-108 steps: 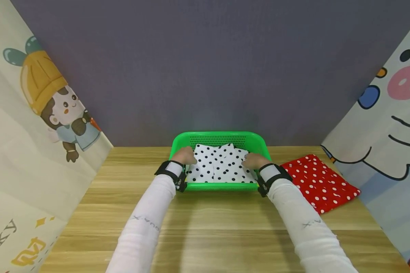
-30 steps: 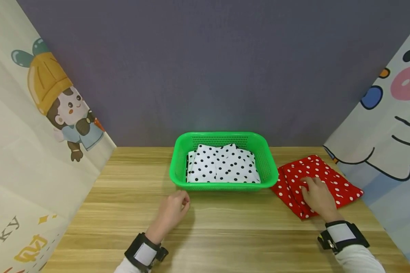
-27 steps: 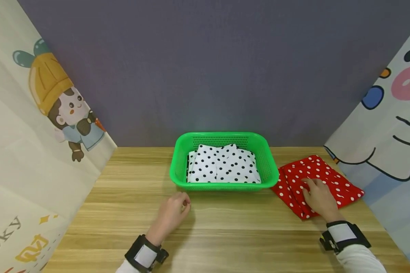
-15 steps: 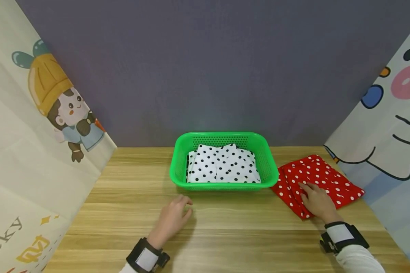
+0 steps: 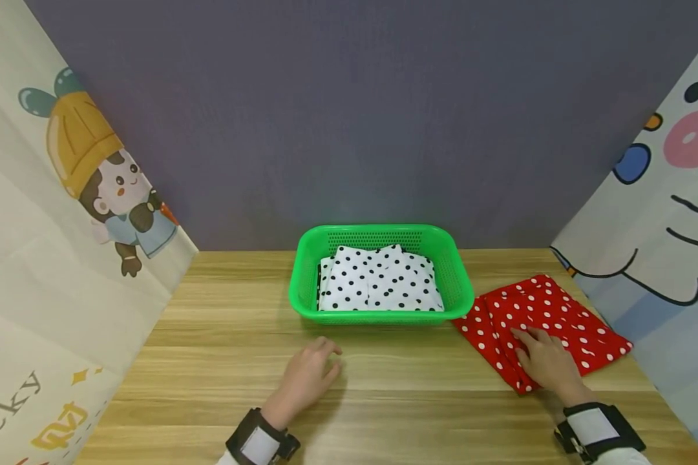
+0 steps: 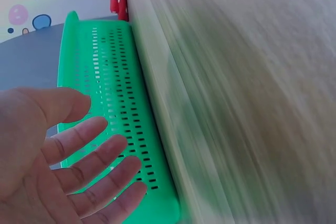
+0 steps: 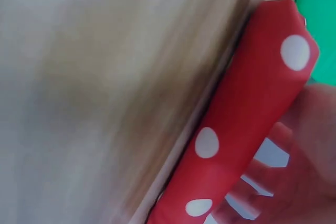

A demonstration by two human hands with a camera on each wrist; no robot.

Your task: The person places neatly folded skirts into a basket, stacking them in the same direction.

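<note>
My right hand (image 5: 549,365) rests on a folded red cloth with white dots (image 5: 547,307), at the right of the head view. In the right wrist view, the fingers (image 7: 262,174) lie along the top of the cloth's thick fold (image 7: 236,114). My left hand (image 5: 307,374) hovers in front of the green basket (image 5: 378,318) and holds nothing. Its fingers (image 6: 100,163) are spread and relaxed beside the basket's perforated wall in the left wrist view. Inside the basket lies a folded white cloth with black dots (image 5: 384,281).
A wooden table (image 5: 221,323) carries everything. Behind it stands a grey wall (image 5: 349,129). Printed sheets with cartoon figures border the left (image 5: 35,258) and right (image 5: 675,258) sides. The red cloth's left corner sits close to the basket's front right corner.
Both hands have left the white cloth in the basket. Lately the red cloth slid slightly nearer and rightward under my right hand. My left hand moved rightward, its fingers loosening from a curl.
</note>
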